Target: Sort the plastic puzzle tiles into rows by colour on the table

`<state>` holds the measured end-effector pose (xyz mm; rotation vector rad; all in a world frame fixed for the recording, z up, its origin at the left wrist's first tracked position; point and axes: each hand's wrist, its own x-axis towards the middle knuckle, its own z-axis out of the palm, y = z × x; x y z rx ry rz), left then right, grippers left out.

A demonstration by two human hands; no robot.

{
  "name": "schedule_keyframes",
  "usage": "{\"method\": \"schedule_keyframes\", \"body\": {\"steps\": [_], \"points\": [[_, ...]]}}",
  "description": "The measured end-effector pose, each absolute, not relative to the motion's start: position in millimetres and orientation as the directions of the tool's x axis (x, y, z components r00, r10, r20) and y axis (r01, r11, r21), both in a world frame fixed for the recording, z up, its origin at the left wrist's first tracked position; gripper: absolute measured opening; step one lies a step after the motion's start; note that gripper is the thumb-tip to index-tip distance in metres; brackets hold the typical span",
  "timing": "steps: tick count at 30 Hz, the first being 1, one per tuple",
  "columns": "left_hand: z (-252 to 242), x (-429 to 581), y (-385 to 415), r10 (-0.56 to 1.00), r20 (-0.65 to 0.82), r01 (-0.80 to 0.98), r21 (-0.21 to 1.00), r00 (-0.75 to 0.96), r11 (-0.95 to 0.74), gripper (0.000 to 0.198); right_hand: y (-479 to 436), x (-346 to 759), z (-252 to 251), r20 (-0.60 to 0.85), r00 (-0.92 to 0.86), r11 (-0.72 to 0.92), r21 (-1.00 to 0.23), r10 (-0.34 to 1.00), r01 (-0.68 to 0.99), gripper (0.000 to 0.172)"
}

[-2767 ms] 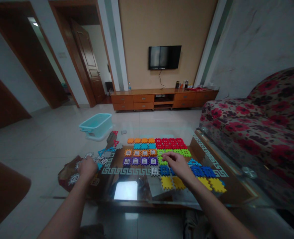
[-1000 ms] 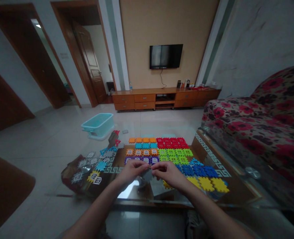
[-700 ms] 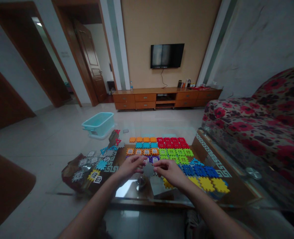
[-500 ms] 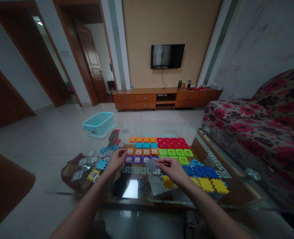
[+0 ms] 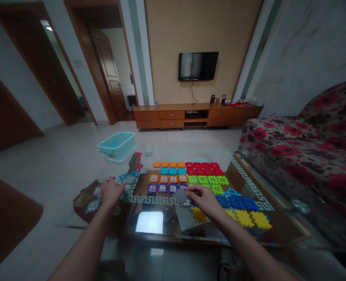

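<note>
A flat grey building tile is pinched between the thumb and fingers of my right hand. It is held over the front of the glass table, by the right end of the row of purple window tiles. My left hand is over the loose pile at the table's left side, fingers slightly apart and pointing down. Around it lie grey tiles and a white-framed window tile. My hand and forearm hide part of this pile. Just under my right hand lies a yellow tile.
Sorted rows of orange window tiles, light blue tiles, red tiles, green tiles, blue tiles and yellow tiles cover the glass table. A turquoise tub stands beyond; a flowered sofa is at right.
My left hand has moved left, from beside the orange and purple window tiles to the loose pile. My right hand still holds the grey tile in nearly the same place.
</note>
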<state>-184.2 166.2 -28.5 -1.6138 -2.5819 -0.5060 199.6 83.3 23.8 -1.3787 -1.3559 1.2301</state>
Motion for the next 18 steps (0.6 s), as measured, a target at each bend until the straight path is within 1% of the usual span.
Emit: {"method": "schedule_keyframes", "body": {"steps": [2,6,8,10,12,14,18], "points": [[-30,-188,163,0.862,0.187,0.872,0.246,-0.472,0.424,0.061,84,199,23,-0.097,-0.076,-0.08,-0.976,0.992,0.204,0.013],[-37,-192,162,0.886,0.124,0.882,0.224,-0.447,0.414,0.062,84,198,22,-0.101,-0.089,-0.077,-0.969,0.991,0.235,0.012],[-39,-191,165,0.914,0.159,0.919,0.2,-0.374,0.341,0.059,84,198,22,-0.1,-0.091,-0.075,-0.967,0.991,0.244,0.012],[-41,-186,169,0.946,0.205,0.962,0.162,-0.25,0.219,0.056,84,198,22,-0.097,-0.091,-0.072,-0.967,0.991,0.246,0.013],[-40,-177,172,0.97,0.202,0.985,0.13,-0.138,0.113,0.055,84,198,22,-0.095,-0.088,-0.07,-0.966,0.992,0.248,0.013],[-41,-168,173,0.983,0.152,0.989,0.122,-0.1,0.082,0.058,84,199,21,-0.094,-0.084,-0.07,-0.965,0.992,0.251,0.013],[-46,-157,170,0.994,0.016,0.984,0.139,-0.112,0.109,0.064,85,200,20,-0.092,-0.086,-0.068,-0.965,0.992,0.252,0.013]]}}
